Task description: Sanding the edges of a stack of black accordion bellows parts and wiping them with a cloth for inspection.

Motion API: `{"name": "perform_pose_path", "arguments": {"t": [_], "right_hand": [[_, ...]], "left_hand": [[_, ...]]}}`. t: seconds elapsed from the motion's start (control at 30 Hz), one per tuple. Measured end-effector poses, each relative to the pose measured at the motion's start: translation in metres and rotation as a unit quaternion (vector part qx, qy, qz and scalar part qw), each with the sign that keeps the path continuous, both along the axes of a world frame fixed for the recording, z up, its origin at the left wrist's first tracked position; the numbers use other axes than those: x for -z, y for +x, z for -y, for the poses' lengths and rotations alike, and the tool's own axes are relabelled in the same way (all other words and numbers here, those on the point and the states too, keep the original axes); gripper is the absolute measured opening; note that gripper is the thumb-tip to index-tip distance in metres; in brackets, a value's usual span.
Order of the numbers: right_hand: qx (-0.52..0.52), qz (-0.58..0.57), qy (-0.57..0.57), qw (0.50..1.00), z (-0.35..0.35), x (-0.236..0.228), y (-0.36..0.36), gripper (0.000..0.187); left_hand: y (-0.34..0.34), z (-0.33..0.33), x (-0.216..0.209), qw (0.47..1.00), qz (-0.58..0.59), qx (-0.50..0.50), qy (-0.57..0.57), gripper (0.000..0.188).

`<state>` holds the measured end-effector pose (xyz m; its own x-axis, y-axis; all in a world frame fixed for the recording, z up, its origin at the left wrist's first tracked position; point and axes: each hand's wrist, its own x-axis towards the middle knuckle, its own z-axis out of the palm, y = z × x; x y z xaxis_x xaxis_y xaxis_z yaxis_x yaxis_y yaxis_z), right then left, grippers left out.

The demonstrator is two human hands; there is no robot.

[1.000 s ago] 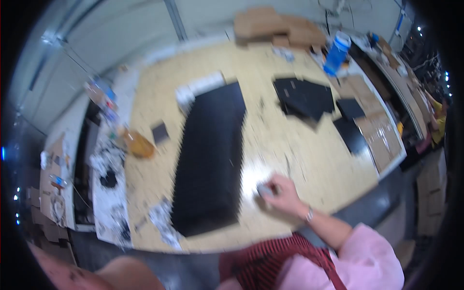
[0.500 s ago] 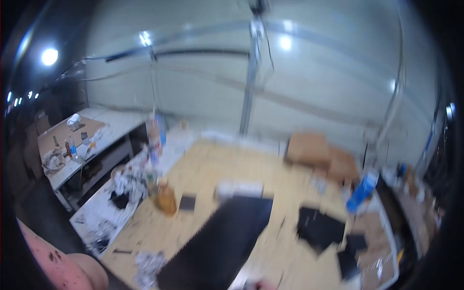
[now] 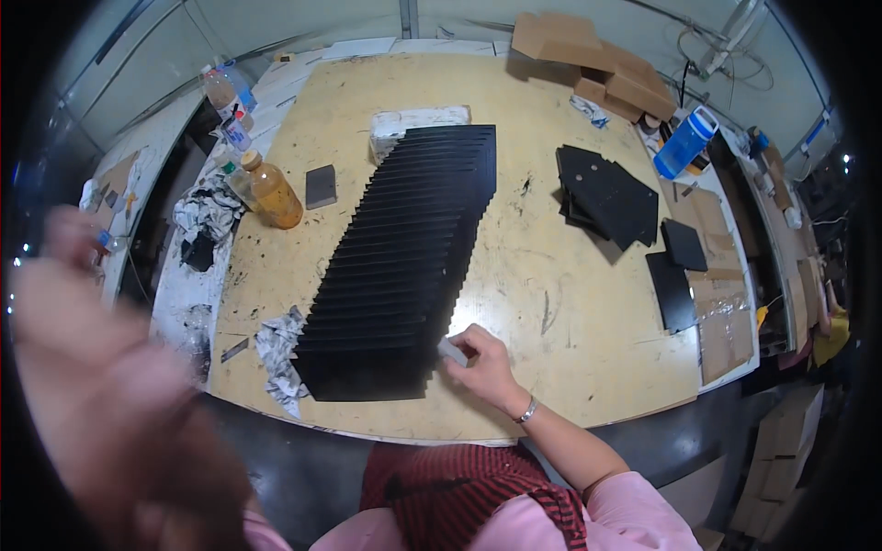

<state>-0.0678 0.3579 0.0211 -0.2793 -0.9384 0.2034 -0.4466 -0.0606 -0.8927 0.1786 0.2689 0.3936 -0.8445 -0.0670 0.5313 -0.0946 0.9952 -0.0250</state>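
A long row of overlapping black panels (image 3: 395,248) slants across the worktable, fanned like stairs. My right hand (image 3: 487,370) pinches a small pale grey block (image 3: 452,351) against or very near the row's right edge, at its near end. In the left foreground my left hand (image 3: 110,367) is raised, large and smeared by motion, so its fingers cannot be read. The far end of the row lies by a white block-like bundle (image 3: 418,119).
Loose black plates (image 3: 611,197) lie at right, near a blue water bottle (image 3: 686,142) and cardboard boxes (image 3: 593,60). An amber bottle (image 3: 273,193), a dark grey square (image 3: 321,187) and crumpled rags (image 3: 209,209) are at left. Another rag (image 3: 282,358) touches the row's near end.
The view has tipped down from the wall to the table. My left hand now appears, raised and blurred, at left. My right hand shows fully, holding the grey block.
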Motion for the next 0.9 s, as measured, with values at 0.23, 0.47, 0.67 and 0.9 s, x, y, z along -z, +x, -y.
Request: {"name": "perform_pose_path", "arguments": {"t": [0.23,0.47,0.67,0.9], "right_hand": [[0.038,0.009,-0.073,0.997,0.022,-0.01,0.024,0.022],[0.048,-0.119,-0.105,0.986,0.015,-0.005,0.016,0.023],[0.001,-0.194,-0.094,0.977,0.019,-0.013,0.016,0.017],[0.017,-0.186,-0.169,0.968,0.03,-0.033,0.008,0.018]], "left_hand": [[-0.003,0.01,0.252,0.92,-0.163,-0.255,0.249,0.042],[0.005,0.012,0.322,0.924,-0.067,-0.344,0.154,0.051],[0.002,0.019,0.361,0.924,-0.069,-0.374,0.044,0.045],[-0.001,0.019,0.367,0.921,-0.082,-0.38,0.027,0.047]]}}
